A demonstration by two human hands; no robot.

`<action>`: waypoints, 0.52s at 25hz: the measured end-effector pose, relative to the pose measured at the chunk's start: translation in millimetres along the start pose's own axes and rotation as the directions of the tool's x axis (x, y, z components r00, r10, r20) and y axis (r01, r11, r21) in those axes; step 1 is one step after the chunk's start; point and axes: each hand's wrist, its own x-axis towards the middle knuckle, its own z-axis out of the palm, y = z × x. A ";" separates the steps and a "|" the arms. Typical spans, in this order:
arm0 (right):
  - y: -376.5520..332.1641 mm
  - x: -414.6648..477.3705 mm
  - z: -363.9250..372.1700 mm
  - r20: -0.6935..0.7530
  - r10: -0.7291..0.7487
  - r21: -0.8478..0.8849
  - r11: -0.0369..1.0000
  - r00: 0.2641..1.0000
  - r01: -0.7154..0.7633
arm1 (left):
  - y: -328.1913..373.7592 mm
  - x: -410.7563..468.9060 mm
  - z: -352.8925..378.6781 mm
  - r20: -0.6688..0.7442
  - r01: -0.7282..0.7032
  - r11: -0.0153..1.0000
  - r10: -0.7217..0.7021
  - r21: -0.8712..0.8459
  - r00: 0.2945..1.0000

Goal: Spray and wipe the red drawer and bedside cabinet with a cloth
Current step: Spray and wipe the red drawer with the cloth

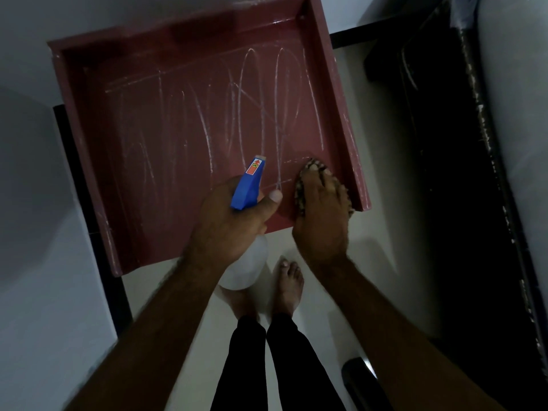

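The red drawer (166, 149) lies open in front of me, its floor streaked with pale wipe marks. My left hand (228, 221) grips a spray bottle (250, 182) with a blue nozzle head and a clear body, held over the drawer's near edge with the nozzle pointing into the drawer. My right hand (321, 212) presses a patterned cloth (308, 170) flat against the drawer floor in the near right corner, next to the right wall. Most of the cloth is hidden under the hand.
A dark bed frame (444, 173) runs along the right, with a pale mattress (516, 114) above it. Grey walls stand to the left. My bare feet (289, 280) stand on the light floor just below the drawer. A dark object (358, 378) lies at the lower right.
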 end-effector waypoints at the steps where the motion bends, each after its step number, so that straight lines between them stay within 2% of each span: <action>1: -5.6 -2.1 3.8 0.033 -0.070 -0.002 0.998 0.997 0.070 | -0.1 1.1 -1.2 0.010 -0.004 1.000 0.003 0.004 1.000; 3: -5.3 -0.4 5.0 0.114 -0.187 0.012 0.982 0.976 0.186 | -0.8 3.4 -3.5 0.029 -0.001 1.000 0.001 0.001 1.000; 4: -1.2 3.9 1.8 0.110 -0.178 0.000 0.984 0.978 0.179 | -1.1 4.8 -4.6 0.032 0.012 1.000 -0.011 -0.001 0.999; 8: -9.1 12.6 0.8 -0.019 0.095 -0.042 0.994 0.995 -0.096 | -1.1 7.0 -9.6 0.008 0.061 0.997 -0.061 0.043 0.998; 12: -24.8 12.6 7.7 0.009 -0.033 -0.006 0.999 0.999 0.033 | 3.0 12.2 -17.9 0.028 0.026 0.996 -0.029 0.088 0.999; 13: -20.2 16.3 4.3 0.012 -0.024 -0.018 1.000 1.000 0.024 | 3.7 13.3 -19.7 0.030 0.020 0.995 -0.023 0.094 0.999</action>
